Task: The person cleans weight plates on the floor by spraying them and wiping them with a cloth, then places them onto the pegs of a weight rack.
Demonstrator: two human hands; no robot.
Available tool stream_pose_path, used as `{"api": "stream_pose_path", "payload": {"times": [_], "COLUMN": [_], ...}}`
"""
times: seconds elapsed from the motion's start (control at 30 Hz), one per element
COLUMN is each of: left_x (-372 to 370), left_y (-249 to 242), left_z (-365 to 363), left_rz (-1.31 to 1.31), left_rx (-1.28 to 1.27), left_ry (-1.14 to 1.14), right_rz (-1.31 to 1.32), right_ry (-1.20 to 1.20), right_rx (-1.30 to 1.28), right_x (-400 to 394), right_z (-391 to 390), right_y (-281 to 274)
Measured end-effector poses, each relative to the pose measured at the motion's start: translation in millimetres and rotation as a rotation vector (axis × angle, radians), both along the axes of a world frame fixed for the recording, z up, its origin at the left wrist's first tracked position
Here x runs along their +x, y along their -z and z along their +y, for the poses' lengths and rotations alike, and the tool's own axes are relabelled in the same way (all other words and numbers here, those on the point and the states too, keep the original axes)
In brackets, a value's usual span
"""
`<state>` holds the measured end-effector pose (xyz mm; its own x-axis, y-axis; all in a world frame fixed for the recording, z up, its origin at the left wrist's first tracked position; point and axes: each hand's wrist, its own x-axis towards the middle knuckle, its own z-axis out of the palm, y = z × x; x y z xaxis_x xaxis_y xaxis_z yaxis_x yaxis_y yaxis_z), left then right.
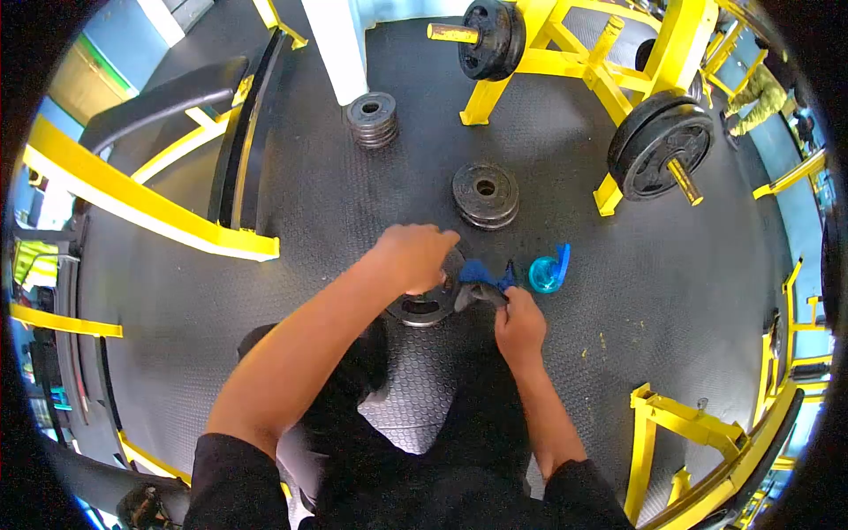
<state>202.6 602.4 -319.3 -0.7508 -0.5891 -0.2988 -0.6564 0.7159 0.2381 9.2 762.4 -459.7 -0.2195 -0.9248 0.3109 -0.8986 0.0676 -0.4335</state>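
Observation:
My left hand point(415, 256) rests on top of a grey weight plate point(426, 309) that lies on the black rubber floor, fingers curled over its upper edge. Just right of it, my right hand point(519, 322) pinches a dark and blue cloth point(484, 281) against the plate's right side. A blue and teal lidded tub point(549, 270) sits on the floor right of the cloth, its lid flipped up.
Two stacks of black weight plates point(485, 194) point(372, 118) lie further ahead. A yellow rack loaded with plates point(661, 146) stands at top right, a yellow-framed bench point(203, 132) at left, another yellow frame point(698, 442) at lower right. A person point(760, 97) is at far right.

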Motion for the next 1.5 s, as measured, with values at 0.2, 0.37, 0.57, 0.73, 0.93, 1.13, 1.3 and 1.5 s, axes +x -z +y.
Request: {"api": "stream_pose_path", "payload": {"times": [0.2,0.37,0.57,0.73,0.93,1.13,1.3,1.5], "left_x": [29.1,33.9,45.7,60.1,71.0,62.6,48.7,45.6], "left_y": [-30.9,-38.5,-36.8,-32.9,-27.2,-31.9,-31.5,-26.4], "left_z": [-22.8,-24.6,-38.2,-48.3,-46.6,-45.5,-46.3,-48.0], "left_rz": [-0.025,-0.012,0.032,0.081,0.117,0.098,0.102,0.089], "left_rx": [-0.048,0.002,-0.006,0.008,-0.021,-0.005,-0.007,-0.002], "left_ry": [-0.191,-0.232,-0.289,-0.385,-0.398,-0.405,-0.386,-0.401], "right_rz": [-0.165,-0.443,0.022,0.177,0.211,0.261,-0.105,-0.172], "right_ry": [0.079,-0.021,-0.163,-0.069,0.019,-0.147,-0.479,-0.609], "right_rx": [-0.296,-0.341,0.483,0.355,0.325,0.24,0.316,0.459], "right_x": [-8.1,7.7,76.0,93.5,105.6,138.8,177.4,169.3], "right_z": [31.5,14.5,-42.8,-50.4,-128.1,-176.0,-159.2,-94.3], "right_y": [-33.9,-8.9,137.3,163.7,171.8,203.1,106.1,164.2]}}
